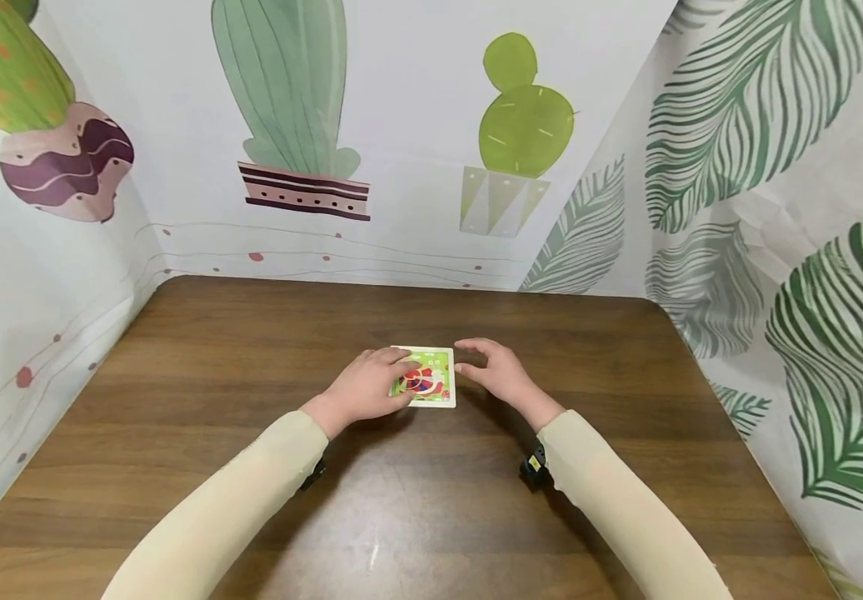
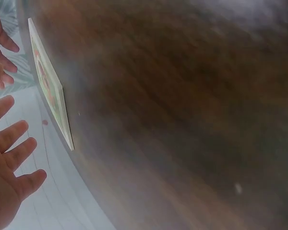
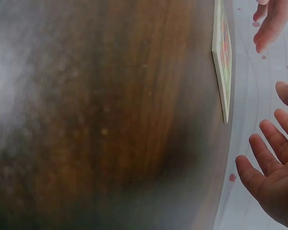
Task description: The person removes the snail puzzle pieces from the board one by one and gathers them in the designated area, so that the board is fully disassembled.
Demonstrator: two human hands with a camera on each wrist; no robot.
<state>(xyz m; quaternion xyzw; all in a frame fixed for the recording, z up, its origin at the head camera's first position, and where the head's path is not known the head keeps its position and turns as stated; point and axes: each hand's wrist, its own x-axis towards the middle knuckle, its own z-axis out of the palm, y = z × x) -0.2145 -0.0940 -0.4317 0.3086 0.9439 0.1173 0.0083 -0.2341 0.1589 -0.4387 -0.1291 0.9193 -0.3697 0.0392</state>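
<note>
A small square picture board with a pale rim lies flat on the brown table. Its printed picture is green with red, blue and white shapes. My left hand is over the board's left part, fingers spread, hiding some of the picture. In the left wrist view that hand appears raised above the board, apart from it. Just beyond the right edge, my right hand hovers with thumb and fingers apart. The right wrist view shows its fingers loosely extended, holding nothing.
The wood-grain table reaches a white cloth backdrop printed with cacti and leaves. A dark device is strapped beneath the right wrist, and another beneath the left.
</note>
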